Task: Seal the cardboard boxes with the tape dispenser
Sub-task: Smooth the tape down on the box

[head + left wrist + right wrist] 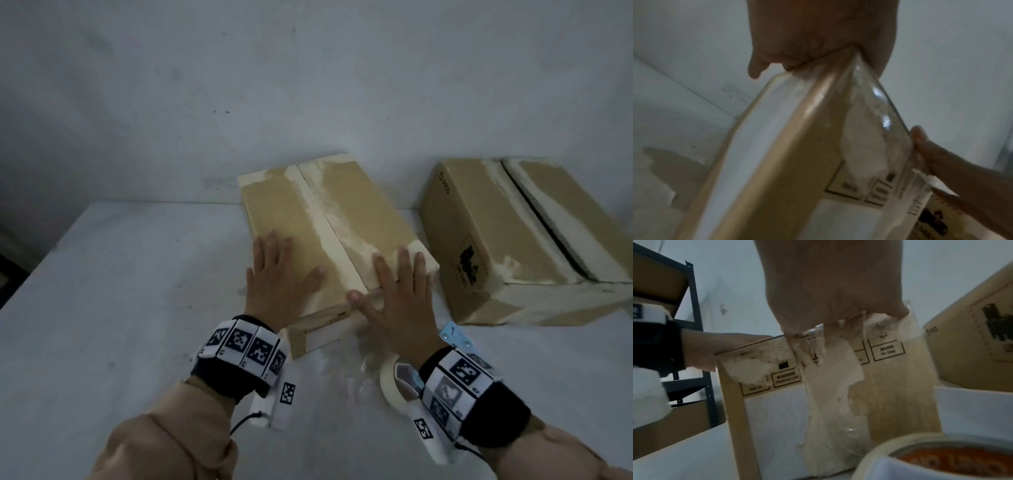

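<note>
A flat cardboard box [356,209] lies in the middle of the white table, its two top flaps closed along a centre seam. My left hand [277,274] lies flat on the left flap near the front edge, fingers straight. On the right flap my right hand [397,294] presses flat, thumb near the seam. In the right wrist view the box front [777,410] shows printed labels and torn tape residue. The tape dispenser [397,380] with its roll sits on the table under my right wrist; the roll [941,457] fills the lower right of the right wrist view.
A second, taller cardboard box [513,240] stands at the right with its top seam gaping. The white table [120,291] has bare room on the left. A wall stands close behind. A dark metal shelf [692,308] shows in the right wrist view.
</note>
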Demonstrator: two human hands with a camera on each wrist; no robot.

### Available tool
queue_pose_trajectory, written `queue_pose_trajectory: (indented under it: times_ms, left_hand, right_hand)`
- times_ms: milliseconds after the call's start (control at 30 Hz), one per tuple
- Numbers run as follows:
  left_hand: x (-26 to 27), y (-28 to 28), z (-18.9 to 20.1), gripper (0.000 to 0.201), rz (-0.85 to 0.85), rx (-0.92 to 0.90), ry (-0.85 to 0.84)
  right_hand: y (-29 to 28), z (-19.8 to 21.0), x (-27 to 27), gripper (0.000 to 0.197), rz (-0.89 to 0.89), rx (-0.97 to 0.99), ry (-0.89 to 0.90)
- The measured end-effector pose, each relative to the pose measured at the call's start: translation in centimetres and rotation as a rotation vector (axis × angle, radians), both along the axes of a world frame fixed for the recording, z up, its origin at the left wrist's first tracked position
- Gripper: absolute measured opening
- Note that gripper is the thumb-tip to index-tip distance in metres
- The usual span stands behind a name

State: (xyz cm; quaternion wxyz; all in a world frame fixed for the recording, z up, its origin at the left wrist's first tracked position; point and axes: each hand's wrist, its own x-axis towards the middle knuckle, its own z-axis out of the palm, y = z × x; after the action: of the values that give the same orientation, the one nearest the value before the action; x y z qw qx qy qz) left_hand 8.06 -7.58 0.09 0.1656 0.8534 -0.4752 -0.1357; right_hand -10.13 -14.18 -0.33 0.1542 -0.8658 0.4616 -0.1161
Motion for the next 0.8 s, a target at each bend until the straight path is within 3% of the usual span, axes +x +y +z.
queue_pose_trajectory:
  times_ms: [100, 233, 333, 500, 567, 633, 700, 800]
  left_hand:
    - [0.5, 0.0, 1.1, 0.083, -0.027, 0.021, 0.043]
    - [1.3, -0.1, 1.7, 0.076, -0.04, 0.019, 0.02]
    - [1.7, -0.2, 1.9, 0.073, -0.067, 0.024, -0.038]
    - [1.5, -0.3, 2.8, 0.06, -0.018, 0.075, -0.055]
    - [0.9, -0.5, 3.2, 0.051, 0.016, 0.142, -0.205]
    - [0.1, -1.0, 3.6, 0.047, 0.032, 0.192, -0.229]
    - [-0.7, -1.5, 3.6, 0.046, 0.081, 0.205, -0.126]
    - [-1.8, -1.6, 2.9, 0.06, 0.133, 0.165, -0.09]
  right_hand:
    - [0.0, 0.0, 0.7, 0.114, -0.028, -0.056, 0.108]
    - [0.1, 0.7, 1.0, 0.091, 0.009, -0.103, 0.245]
    - [0.1, 1.6, 0.5, 0.096, 0.051, -0.114, 0.235]
    - [-1.0, 2.7, -2.0, 0.106, 0.214, -0.008, 0.008]
    - [-1.0, 2.7, -3.5, 0.094, 0.256, 0.059, -0.198]
    - [-0.4, 1.5, -5.5, 0.078, 0.236, -0.025, -0.322]
    - [0.5, -0.4, -7.9, 0.063, 0.171, -0.081, -0.336]
    - [1.9, -3.6, -11.3, 0.063, 0.061, -0.101, -0.26]
